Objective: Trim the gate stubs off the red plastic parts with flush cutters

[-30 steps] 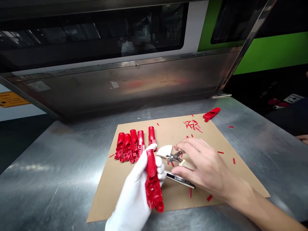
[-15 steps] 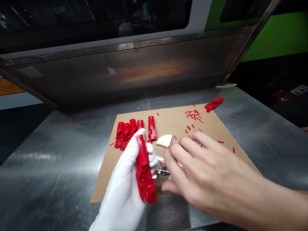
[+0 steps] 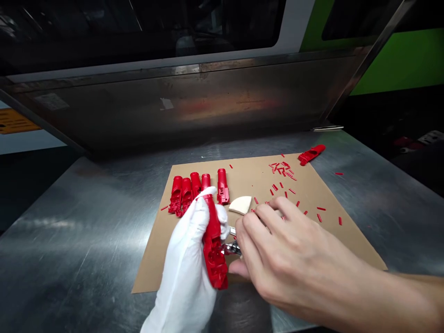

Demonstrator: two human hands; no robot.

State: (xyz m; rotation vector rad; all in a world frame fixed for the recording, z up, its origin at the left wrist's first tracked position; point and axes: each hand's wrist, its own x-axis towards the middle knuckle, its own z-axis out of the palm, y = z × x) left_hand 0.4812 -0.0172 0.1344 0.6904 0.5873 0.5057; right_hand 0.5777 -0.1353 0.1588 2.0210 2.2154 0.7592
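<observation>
My left hand [image 3: 190,259], in a white glove, is closed round a red plastic housing [image 3: 213,240] held upright, its hollow, ribbed lower end facing me. Bare, my right hand [image 3: 277,245] grips metal nippers [image 3: 231,249]. Their jaws are against the right side of the housing's lower half; my fingers hide most of the tool. Behind my left hand, several similar red housings [image 3: 176,192] stand in a row on a cardboard sheet [image 3: 156,249]. One more housing [image 3: 222,185] is a little apart from that row. Close beyond my right hand lies a cream-coloured wedge-shaped piece [image 3: 240,204].
Small red plastic offcuts [image 3: 282,169] are scattered over the cardboard's right half, a few on the metal table [image 3: 86,240]. Another red housing [image 3: 311,154] lies at the far right corner of the cardboard. A metal panel [image 3: 208,106] rises behind the table.
My left hand has turned the red housing a little, its open side now more toward the right. The nippers' jaws have come up against it. The view has shifted slightly.
</observation>
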